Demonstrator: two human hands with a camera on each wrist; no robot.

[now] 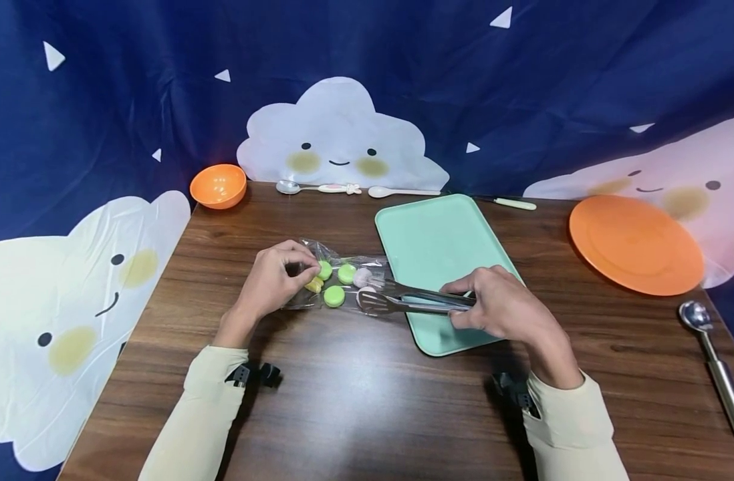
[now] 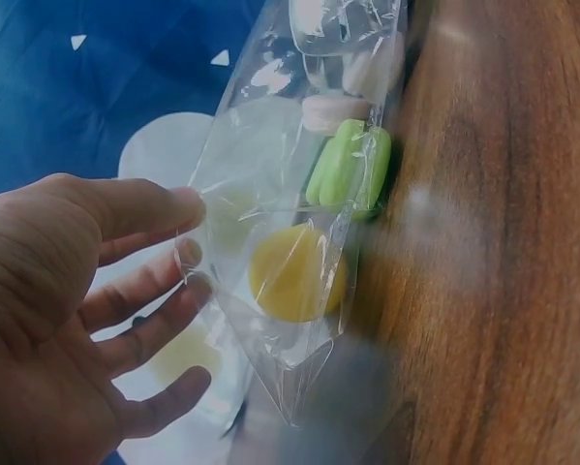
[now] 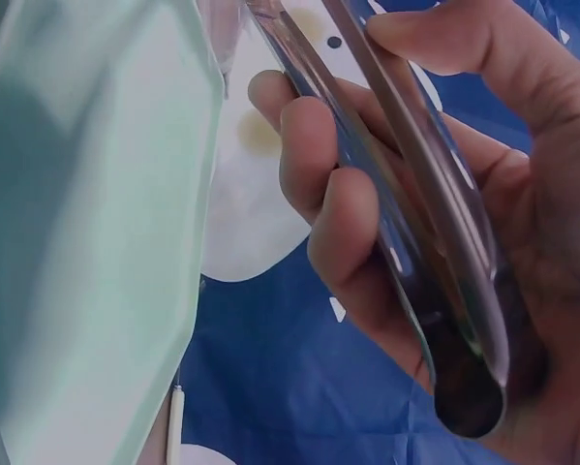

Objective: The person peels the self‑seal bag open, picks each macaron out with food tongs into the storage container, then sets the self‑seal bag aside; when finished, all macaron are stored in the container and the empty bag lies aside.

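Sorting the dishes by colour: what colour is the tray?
Mint green tray, clearest in the head view.

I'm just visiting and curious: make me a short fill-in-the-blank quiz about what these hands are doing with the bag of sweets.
1. The right hand grips a pair of metal ____.
2. The left hand holds a clear plastic ____ of round sweets.
3. The tray beside the sweets is pale ____.
4. The bowl at the table's far left corner is ____.

Missing words: tongs; bag; green; orange
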